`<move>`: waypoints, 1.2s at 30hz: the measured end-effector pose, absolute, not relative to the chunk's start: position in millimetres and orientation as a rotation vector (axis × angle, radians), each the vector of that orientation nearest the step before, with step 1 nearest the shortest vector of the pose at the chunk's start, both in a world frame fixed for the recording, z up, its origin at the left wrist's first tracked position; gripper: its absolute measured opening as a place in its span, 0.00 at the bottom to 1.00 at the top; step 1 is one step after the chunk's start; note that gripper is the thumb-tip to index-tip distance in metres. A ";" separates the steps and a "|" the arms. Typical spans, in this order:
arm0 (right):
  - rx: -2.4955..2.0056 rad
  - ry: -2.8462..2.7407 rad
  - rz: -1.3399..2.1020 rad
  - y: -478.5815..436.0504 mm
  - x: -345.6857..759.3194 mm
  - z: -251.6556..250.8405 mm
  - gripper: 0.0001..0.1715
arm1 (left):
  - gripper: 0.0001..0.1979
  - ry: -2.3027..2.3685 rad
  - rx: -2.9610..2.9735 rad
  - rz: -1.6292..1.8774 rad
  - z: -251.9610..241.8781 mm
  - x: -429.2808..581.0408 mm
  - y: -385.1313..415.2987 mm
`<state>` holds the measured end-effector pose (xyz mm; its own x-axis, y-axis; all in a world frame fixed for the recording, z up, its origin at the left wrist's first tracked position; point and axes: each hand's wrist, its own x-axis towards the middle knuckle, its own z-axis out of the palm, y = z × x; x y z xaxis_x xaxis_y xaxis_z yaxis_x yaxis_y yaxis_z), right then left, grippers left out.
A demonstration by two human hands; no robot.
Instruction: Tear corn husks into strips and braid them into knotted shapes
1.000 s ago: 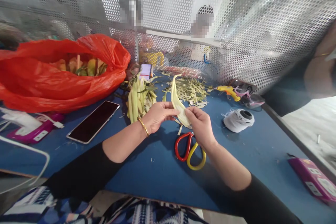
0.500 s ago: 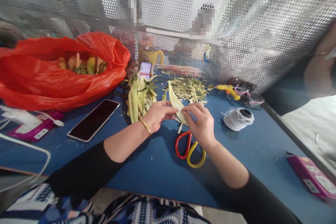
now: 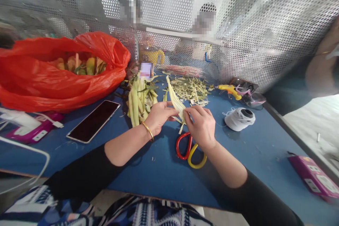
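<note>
A pale green corn husk (image 3: 174,98) stretches upright between my two hands above the blue table. My left hand (image 3: 159,116), with a gold bangle at its wrist, pinches the husk's left edge. Fingers of my right hand (image 3: 202,125) are closed on its lower right end, where narrow strips hang down. Below that hand lie scissors with one red and one yellow handle (image 3: 197,165); their blades are hidden. A pile of husks (image 3: 136,104) lies just beyond my left hand. Behind the held husk is a heap of thin husk shreds (image 3: 192,90).
On the left stand an open red plastic bag (image 3: 53,95) and a phone (image 3: 94,122). White thread on a cone (image 3: 239,119), a yellow glue gun (image 3: 230,91) and a purple power strip (image 3: 314,176) are to the right. A perforated metal panel (image 3: 169,10) rises behind. Another person's arm (image 3: 317,70) shows at far right.
The husk's top has tipped slightly to the left. Both hands keep their hold on it, and the view has shifted a little.
</note>
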<state>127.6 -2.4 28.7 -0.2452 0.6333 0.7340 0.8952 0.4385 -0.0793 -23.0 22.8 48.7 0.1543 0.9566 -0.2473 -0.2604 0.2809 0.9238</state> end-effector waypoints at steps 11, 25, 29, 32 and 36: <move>-1.285 -2.020 -0.564 -4.6 125.2 29.1 0.13 | 0.12 1.037 0.952 1.072 46.1 -19.7 19.1; -1.288 -2.044 -0.632 -5.8 122.0 28.9 0.13 | 0.16 1.086 1.064 1.050 40.0 -14.4 15.0; -1.285 -2.056 -0.605 -5.5 121.7 27.4 0.14 | 0.17 1.109 1.098 1.039 39.8 -13.2 13.2; -1.317 -2.027 -0.516 -5.2 122.0 27.8 0.14 | 0.15 1.110 1.087 1.041 41.9 -14.1 12.8; -1.391 -1.876 -0.253 -4.1 123.0 31.1 0.11 | 0.11 1.087 1.075 1.037 44.1 -16.1 13.5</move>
<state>123.0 -4.1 31.1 -0.1053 0.7282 0.6772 0.8817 0.3833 -0.2752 -16.1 13.5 44.1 0.1584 0.9758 -0.1506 -0.1045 0.1682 0.9802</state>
